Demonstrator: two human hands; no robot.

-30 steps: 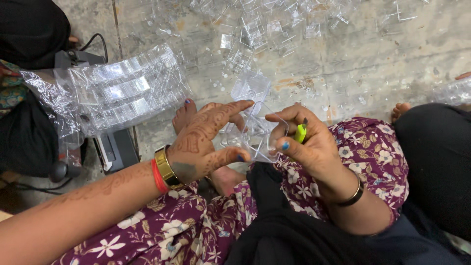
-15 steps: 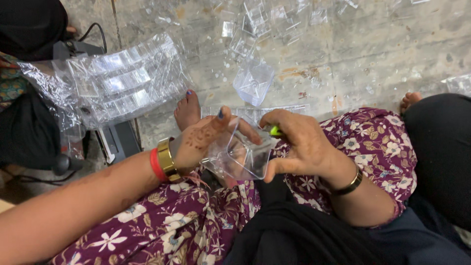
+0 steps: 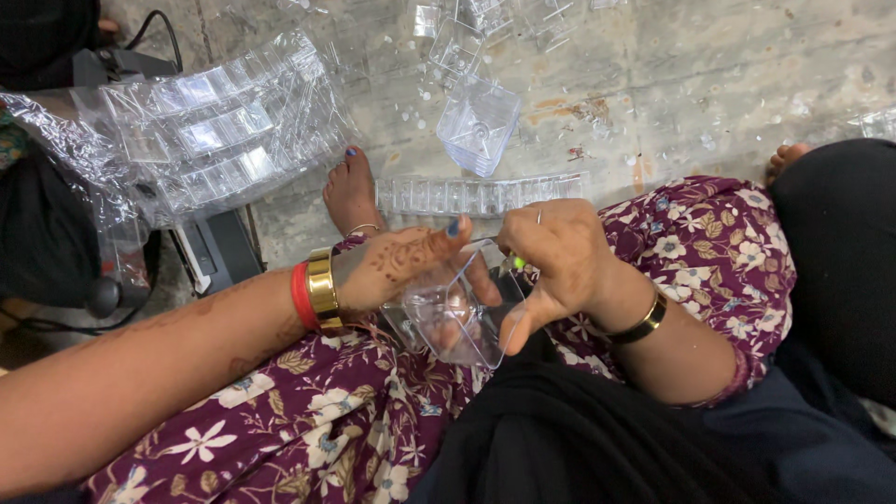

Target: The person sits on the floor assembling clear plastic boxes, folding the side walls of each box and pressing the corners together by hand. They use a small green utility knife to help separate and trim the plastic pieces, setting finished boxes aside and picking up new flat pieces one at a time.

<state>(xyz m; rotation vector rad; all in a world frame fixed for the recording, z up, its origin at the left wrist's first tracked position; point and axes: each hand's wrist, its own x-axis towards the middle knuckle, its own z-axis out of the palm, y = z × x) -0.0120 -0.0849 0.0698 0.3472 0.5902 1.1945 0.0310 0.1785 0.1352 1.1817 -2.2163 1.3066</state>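
Clear square plastic box (image 3: pixel 455 315), thin-walled and transparent: held over the lap at centre frame, tilted, between both hands. Judged light, stiff yet brittle, and slick; best taken by its rims and corners rather than the flat panels.

Left hand (image 3: pixel 392 266), patterned with henna, red and gold bangles at the wrist: fingers closed on the box's 10 o'clock edge, thumb along the upper rim.

Right hand (image 3: pixel 555 257), dark bangle at the wrist: closed on the box's 2 o'clock corner, thumb under its 4 o'clock side; it also pinches a small yellow-green object (image 3: pixel 518 263), kind not clear.

Surroundings:
- Row of clear nested plastic pieces (image 3: pixel 481 194) on the concrete floor (image 3: pixel 709 75), at 12 o'clock, just beyond the hands.
- Single clear square tray (image 3: pixel 478 123), further out at 12 o'clock.
- Crinkled clear plastic bag of stacked boxes (image 3: pixel 201 131), at 10 o'clock.
- Bare foot (image 3: pixel 350 191), at 11 o'clock, near the row.
- Dark device with cable (image 3: pixel 219 250), at 9 o'clock.

Nothing stands between the hands and the box.
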